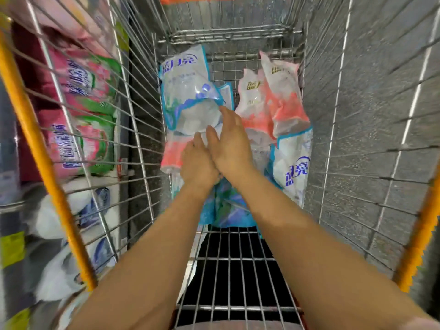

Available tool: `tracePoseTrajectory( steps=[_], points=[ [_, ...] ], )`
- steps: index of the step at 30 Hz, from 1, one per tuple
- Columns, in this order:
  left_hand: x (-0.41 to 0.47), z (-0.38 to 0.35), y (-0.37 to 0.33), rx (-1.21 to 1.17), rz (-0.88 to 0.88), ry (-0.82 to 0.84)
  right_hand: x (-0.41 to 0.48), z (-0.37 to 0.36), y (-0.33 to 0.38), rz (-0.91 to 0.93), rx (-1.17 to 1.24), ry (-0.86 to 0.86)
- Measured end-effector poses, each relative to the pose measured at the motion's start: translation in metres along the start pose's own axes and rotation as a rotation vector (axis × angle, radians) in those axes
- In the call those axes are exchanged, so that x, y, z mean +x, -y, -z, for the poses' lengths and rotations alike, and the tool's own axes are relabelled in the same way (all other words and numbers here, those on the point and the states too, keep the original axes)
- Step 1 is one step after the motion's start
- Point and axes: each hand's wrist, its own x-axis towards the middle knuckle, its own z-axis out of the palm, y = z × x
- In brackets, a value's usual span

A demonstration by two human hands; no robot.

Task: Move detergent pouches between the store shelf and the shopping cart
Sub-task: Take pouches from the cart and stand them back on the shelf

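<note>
- Down inside a wire shopping cart (147, 110), seen from above, two bare forearms reach forward into a heap of detergent pouches.
- The right hand (232, 144) lies palm down with its fingers straight and close together; the fingertips touch the lower edge of a blue-and-white pouch (188, 91) leaning against the cart's left wall.
- The left hand (197, 161) sits just beside and partly under the right one, over a pink-and-white pouch (172, 151). Most of its fingers are hidden, so I cannot tell whether it grips anything.
- Two more pink pouches (281, 98) lean together at the far right of the basket, tilted.
- Another blue-and-white pouch, the right-hand pouch (294, 165), rests against the right wall, nearer the viewer.
- A teal pouch (226, 210) lies under both wrists.
- Nearest the viewer, a flat wire flap (238, 270) spans the cart.
- Through the left wall, store shelves show blurred pink-and-green packs (88, 82) above and white-and-blue packs (95, 206) below.
- A yellow rim bar (35, 139) runs along the cart's left top edge.
- Grey tiled floor (369, 96) shows through the right wall.
</note>
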Motion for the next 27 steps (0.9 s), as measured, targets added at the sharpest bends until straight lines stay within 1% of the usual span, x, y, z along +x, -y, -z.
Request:
tracePoseTrajectory(
  steps=[3,5,7,9,11,13,14,16,18,20,22,25,26,27],
  points=[
    [0.02,0.034,0.01,-0.113,0.182,-0.047,0.034,-0.013,0.0,-0.194,0.07,0.015],
    [0.027,0.049,0.026,-0.148,0.243,-0.077,0.061,-0.018,0.0,-0.278,0.111,-0.004],
    [0.032,0.054,0.034,-0.167,0.281,-0.052,0.088,-0.019,-0.001,-0.357,0.07,-0.001],
    [0.038,0.058,0.034,-0.088,0.306,-0.008,0.11,-0.017,-0.002,-0.415,0.048,0.07],
    [0.049,0.066,0.024,-0.029,0.302,-0.096,0.127,-0.014,-0.004,-0.453,0.049,0.202],
    [0.063,0.073,0.015,-0.135,0.293,-0.21,0.139,-0.014,-0.005,-0.456,0.035,0.292],
    [0.072,0.072,0.013,-0.19,0.302,-0.227,0.145,-0.016,-0.004,-0.472,0.059,0.307],
    [0.091,0.064,0.009,-0.259,0.349,-0.158,0.154,-0.022,-0.004,-0.519,0.111,0.347],
    [0.106,0.054,0.009,-0.33,0.408,-0.085,0.16,-0.03,-0.006,-0.532,0.103,0.402],
    [0.122,0.049,0.012,-0.424,0.455,-0.079,0.164,-0.033,-0.009,-0.537,0.07,0.398],
    [0.136,0.049,0.017,-0.587,0.52,-0.106,0.164,-0.034,-0.011,-0.511,0.025,0.374],
    [0.138,0.047,0.02,-0.757,0.573,-0.108,0.16,-0.033,-0.012,-0.495,0.104,0.386],
    [0.134,0.045,0.02,-0.833,0.575,-0.107,0.156,-0.029,-0.011,-0.489,0.133,0.387],
    [0.127,0.041,0.019,-0.968,0.575,-0.079,0.151,-0.025,-0.011,-0.485,0.153,0.394]
  ],
)
